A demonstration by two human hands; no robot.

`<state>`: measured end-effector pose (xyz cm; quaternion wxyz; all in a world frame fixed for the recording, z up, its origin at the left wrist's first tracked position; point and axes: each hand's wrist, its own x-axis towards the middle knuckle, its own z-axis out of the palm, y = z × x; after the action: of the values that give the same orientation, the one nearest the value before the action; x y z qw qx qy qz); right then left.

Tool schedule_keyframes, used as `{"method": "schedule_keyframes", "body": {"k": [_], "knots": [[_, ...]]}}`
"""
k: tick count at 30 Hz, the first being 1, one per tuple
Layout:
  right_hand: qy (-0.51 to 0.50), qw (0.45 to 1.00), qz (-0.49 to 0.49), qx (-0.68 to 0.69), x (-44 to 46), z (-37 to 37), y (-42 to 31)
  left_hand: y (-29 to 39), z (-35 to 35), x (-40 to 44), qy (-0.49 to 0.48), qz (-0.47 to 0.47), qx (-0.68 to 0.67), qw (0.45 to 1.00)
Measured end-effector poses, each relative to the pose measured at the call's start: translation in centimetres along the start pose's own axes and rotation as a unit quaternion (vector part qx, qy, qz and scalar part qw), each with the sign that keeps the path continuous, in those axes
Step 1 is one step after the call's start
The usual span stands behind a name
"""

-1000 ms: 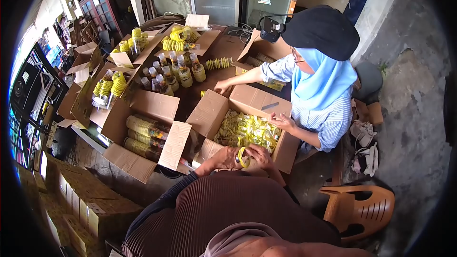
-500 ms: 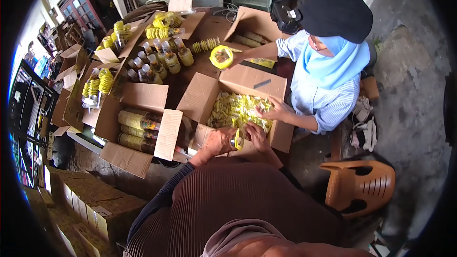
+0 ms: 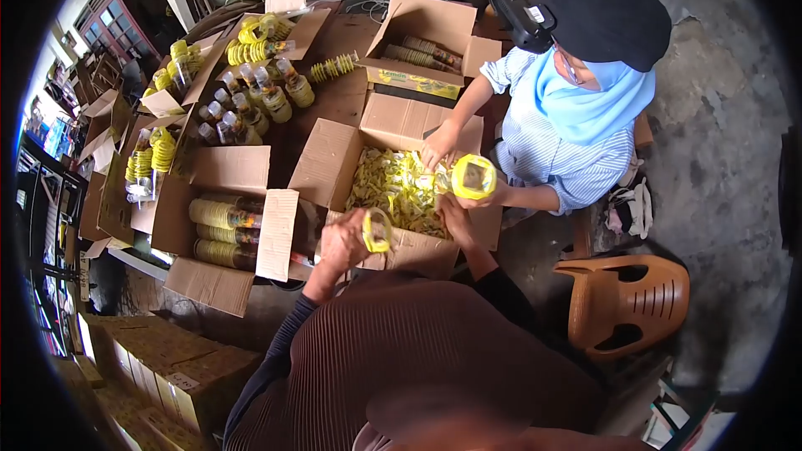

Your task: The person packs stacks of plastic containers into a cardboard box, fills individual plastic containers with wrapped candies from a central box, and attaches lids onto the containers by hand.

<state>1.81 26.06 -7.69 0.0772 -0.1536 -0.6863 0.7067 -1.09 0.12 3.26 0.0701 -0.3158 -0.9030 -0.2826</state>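
My left hand (image 3: 341, 244) is closed around a clear plastic cup (image 3: 378, 230) with a yellow rim, tilted above the near left edge of an open cardboard box (image 3: 322, 159). Yellow sachets (image 3: 384, 192) fill much of that box. At its right side, my right hand (image 3: 456, 221) reaches down to the sachets; its fingertips are partly hidden, so I cannot tell whether they grip one. Just above it, a co-worker's hand holds another yellow-rimmed cup (image 3: 474, 177), while the co-worker's other hand (image 3: 439, 147) is over the sachets.
Left stands an open carton (image 3: 209, 286) of stacked cups. Behind it are more upright cup stacks (image 3: 276, 102) and a carton (image 3: 430, 21) holding stacks. The co-worker (image 3: 568, 134) stands at the right, near a brown plastic chair (image 3: 631, 305). Closed cartons (image 3: 167, 351) sit lower left.
My left hand has moved left with the cup, away from my right hand, which has gone to the sachets. The co-worker's cup has come from the back to above the box.
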Motion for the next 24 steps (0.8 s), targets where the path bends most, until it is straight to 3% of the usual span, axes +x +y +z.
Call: {"method": "schedule_keyframes", "body": {"k": [2,3,4,6,7,8,10,11,14,15,18,20,24], "knots": [[-0.088,0.987,0.036,-0.131,-0.4,0.1,-0.7,-1.0,-0.1,0.4,0.01,0.005,-0.025,1.0],[-0.096,0.987,0.044,-0.122,-0.7,0.9,-1.2,-1.0,0.0,0.8,0.029,-0.015,-0.04,0.999],[-0.076,0.994,0.034,-0.069,-0.4,2.2,0.6,-1.2,-0.2,1.2,0.053,0.019,-0.073,0.996],[-0.037,0.989,-0.033,-0.143,-0.1,2.8,1.2,-0.9,-0.8,2.7,0.013,0.003,-0.167,0.986],[-0.056,0.982,-0.019,-0.18,0.3,2.6,1.9,-1.6,0.3,2.4,0.068,0.023,-0.173,0.982],[-0.058,0.983,-0.021,-0.175,0.5,2.3,2.6,-3.0,0.7,2.5,0.003,-0.003,-0.197,0.98],[-0.054,0.896,-0.307,-0.315,0.7,2.0,2.4,-2.2,0.3,3.1,0.019,-0.004,-0.198,0.98],[-0.06,0.919,-0.24,-0.307,0.4,1.9,2.5,-1.7,0.0,3.2,0.028,-0.007,-0.168,0.985],[-0.056,0.941,-0.202,-0.264,0.4,2.3,-0.5,-1.3,0.6,3.3,0.045,0.03,-0.12,0.991],[-0.012,0.929,-0.266,-0.256,0.0,2.8,-2.4,-1.5,1.1,3.5,0.031,0.029,-0.137,0.99],[-0.038,0.95,-0.21,-0.229,-1.3,4.0,-7.6,-1.3,2.6,3.3,0.005,0.013,-0.112,0.994],[-0.051,0.907,-0.303,-0.287,-2.0,4.5,-9.6,-1.6,3.8,2.9,0.014,0.04,-0.091,0.995],[-0.13,0.86,-0.311,-0.384,-2.0,4.6,-9.3,-0.2,3.9,2.8,-0.053,0.054,-0.109,0.991]]}}
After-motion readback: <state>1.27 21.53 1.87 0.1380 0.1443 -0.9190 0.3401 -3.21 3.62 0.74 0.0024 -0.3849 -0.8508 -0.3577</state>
